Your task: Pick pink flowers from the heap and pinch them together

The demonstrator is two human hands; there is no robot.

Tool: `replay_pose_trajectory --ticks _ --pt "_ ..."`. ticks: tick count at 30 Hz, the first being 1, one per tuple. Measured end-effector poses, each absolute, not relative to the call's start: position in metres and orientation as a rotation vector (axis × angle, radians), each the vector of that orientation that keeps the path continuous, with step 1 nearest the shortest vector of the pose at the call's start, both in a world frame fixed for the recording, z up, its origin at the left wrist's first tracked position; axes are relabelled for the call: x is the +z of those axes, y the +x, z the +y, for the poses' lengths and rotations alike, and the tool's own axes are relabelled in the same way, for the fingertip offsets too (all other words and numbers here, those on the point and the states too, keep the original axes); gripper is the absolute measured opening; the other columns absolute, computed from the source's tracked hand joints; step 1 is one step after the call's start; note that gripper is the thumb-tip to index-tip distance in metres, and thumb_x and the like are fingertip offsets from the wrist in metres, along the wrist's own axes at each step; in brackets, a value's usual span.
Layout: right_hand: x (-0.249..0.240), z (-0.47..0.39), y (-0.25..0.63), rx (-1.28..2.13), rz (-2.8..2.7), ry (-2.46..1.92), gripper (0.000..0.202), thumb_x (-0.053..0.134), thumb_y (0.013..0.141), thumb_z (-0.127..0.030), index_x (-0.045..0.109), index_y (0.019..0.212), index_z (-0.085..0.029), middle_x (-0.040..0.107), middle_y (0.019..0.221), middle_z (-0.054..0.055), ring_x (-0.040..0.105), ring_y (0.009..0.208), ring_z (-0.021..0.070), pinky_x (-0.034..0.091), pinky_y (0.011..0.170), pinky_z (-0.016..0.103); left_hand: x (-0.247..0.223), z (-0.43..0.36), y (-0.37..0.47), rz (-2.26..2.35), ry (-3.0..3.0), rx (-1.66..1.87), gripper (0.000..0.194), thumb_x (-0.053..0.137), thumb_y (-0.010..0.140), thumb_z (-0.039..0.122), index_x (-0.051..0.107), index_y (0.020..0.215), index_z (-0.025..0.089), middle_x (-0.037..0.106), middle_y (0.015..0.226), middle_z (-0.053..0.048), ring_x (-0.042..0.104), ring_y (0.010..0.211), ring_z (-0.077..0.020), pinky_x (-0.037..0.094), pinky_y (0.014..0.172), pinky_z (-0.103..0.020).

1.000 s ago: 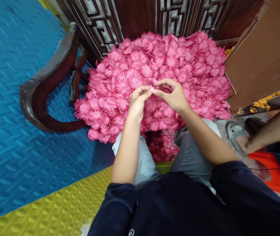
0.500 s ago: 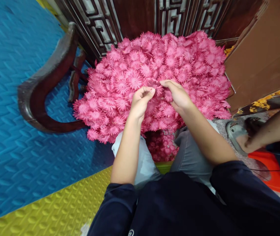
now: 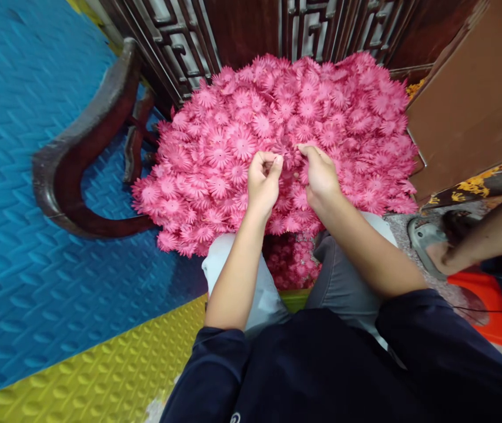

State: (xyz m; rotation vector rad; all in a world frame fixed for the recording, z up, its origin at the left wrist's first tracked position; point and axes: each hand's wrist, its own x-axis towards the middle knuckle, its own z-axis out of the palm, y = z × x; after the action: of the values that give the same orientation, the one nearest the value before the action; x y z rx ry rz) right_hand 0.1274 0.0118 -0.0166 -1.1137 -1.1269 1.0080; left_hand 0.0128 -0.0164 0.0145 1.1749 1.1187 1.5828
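Observation:
A broad heap of pink artificial flowers point(image 3: 220, 155) fills the space in front of my knees. Just over its middle, a darker pink artificial flower point(image 3: 284, 148) sits between my hands. My left hand point(image 3: 264, 181) is closed, thumb and index finger pinched at the near left edge of that flower. On its other side my right hand point(image 3: 321, 175) is closed too, fingertips together at the flower's right edge. The stem or any small part inside either pinch is too small to make out.
A dark curved wooden armrest point(image 3: 68, 170) stands left on blue matting point(image 3: 8, 235). Behind the heap is a carved wooden panel point(image 3: 244, 29). A brown cardboard sheet point(image 3: 467, 100) leans at right, near orange flowers point(image 3: 475, 187) and another person's sandalled foot point(image 3: 436, 252).
My left hand has shifted right, closer to my right hand, which has moved slightly right. The darker flower has moved a little right with them.

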Motion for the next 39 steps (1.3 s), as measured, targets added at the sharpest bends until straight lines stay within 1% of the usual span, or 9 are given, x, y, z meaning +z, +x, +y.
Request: replay_pose_trajectory --ticks 5,10,16,23,27,30,32,36,39 --pt "0.0 -0.002 0.112 0.896 -0.928 -1.149 0.026 0.057 0.085 -0.047 0.063 0.087 -0.022 0.067 0.096 0.001 0.061 0.101 0.0153 0.047 0.1 0.033 0.014 -0.019 0.016 1.283 1.263 1.684 0.027 0.065 0.086 0.045 0.051 0.078 0.022 0.056 0.08 0.0 0.057 0.084 -0.015 0.045 0.087 -0.027" --pt "0.018 -0.015 0.108 0.721 -1.242 -1.111 0.033 0.055 0.086 -0.056 0.059 0.083 -0.023 0.065 0.092 0.002 0.06 0.098 0.017 0.044 0.1 0.033 0.017 -0.025 0.009 1.296 1.405 1.783 0.03 0.058 0.088 0.051 0.048 0.083 0.023 0.06 0.091 -0.003 0.059 0.098 -0.0172 0.043 0.096 -0.029" --pt "0.022 -0.018 0.11 0.771 -1.492 -0.978 0.043 0.054 0.083 -0.066 0.057 0.085 -0.023 0.063 0.089 0.003 0.058 0.092 0.0176 0.046 0.095 0.033 0.011 -0.023 0.005 1.368 1.336 1.87 0.026 0.056 0.09 0.045 0.043 0.083 0.024 0.055 0.084 -0.001 0.057 0.086 -0.0157 0.044 0.092 -0.029" --pt "0.016 -0.013 0.11 0.932 -1.388 -0.999 0.043 0.061 0.078 -0.066 0.057 0.08 -0.023 0.063 0.086 0.002 0.059 0.091 0.0166 0.047 0.096 0.033 0.012 -0.023 0.006 1.388 1.343 1.83 0.023 0.056 0.091 0.04 0.042 0.081 0.024 0.053 0.081 0.0 0.055 0.082 -0.0153 0.044 0.088 -0.028" --pt "0.009 -0.01 0.109 1.136 -1.125 -1.074 0.028 0.069 0.077 -0.047 0.058 0.078 -0.022 0.064 0.081 -0.001 0.061 0.086 0.0141 0.048 0.095 0.032 0.011 -0.024 0.008 1.378 1.333 1.841 0.026 0.058 0.089 0.041 0.042 0.079 0.023 0.052 0.078 0.0 0.053 0.076 -0.0142 0.044 0.082 -0.027" --pt "0.003 -0.006 0.108 1.329 -0.876 -1.133 0.008 0.066 0.077 -0.024 0.059 0.081 -0.021 0.066 0.08 -0.002 0.063 0.084 0.0131 0.051 0.092 0.032 0.009 -0.023 0.011 1.366 1.276 1.815 0.028 0.06 0.089 0.043 0.042 0.078 0.023 0.052 0.077 0.001 0.053 0.074 -0.013 0.044 0.079 -0.026" --pt "-0.002 -0.004 0.107 1.373 -0.779 -1.168 0.007 0.061 0.078 -0.018 0.059 0.084 -0.021 0.068 0.084 -0.001 0.064 0.083 0.0132 0.052 0.09 0.033 0.008 -0.021 0.014 1.34 1.212 1.795 0.028 0.061 0.089 0.041 0.042 0.078 0.023 0.052 0.075 0.002 0.053 0.073 -0.012 0.044 0.076 -0.024" --pt "-0.007 -0.007 0.102 1.215 -0.881 -1.202 0.004 0.056 0.082 -0.025 0.056 0.085 -0.022 0.065 0.088 0.0 0.062 0.083 0.0132 0.051 0.089 0.032 0.006 -0.02 0.021 1.335 1.051 1.776 0.026 0.059 0.091 0.029 0.04 0.075 0.022 0.05 0.07 0.004 0.052 0.067 -0.0103 0.043 0.071 -0.023" --pt "-0.002 -0.016 0.099 0.938 -1.005 -1.186 0.013 0.054 0.086 -0.034 0.052 0.082 -0.022 0.06 0.084 0.0 0.059 0.084 0.0134 0.049 0.091 0.031 0.009 -0.026 0.024 1.341 1.091 1.799 0.023 0.057 0.091 0.026 0.041 0.076 0.022 0.052 0.072 0.003 0.054 0.07 -0.0106 0.045 0.074 -0.023"
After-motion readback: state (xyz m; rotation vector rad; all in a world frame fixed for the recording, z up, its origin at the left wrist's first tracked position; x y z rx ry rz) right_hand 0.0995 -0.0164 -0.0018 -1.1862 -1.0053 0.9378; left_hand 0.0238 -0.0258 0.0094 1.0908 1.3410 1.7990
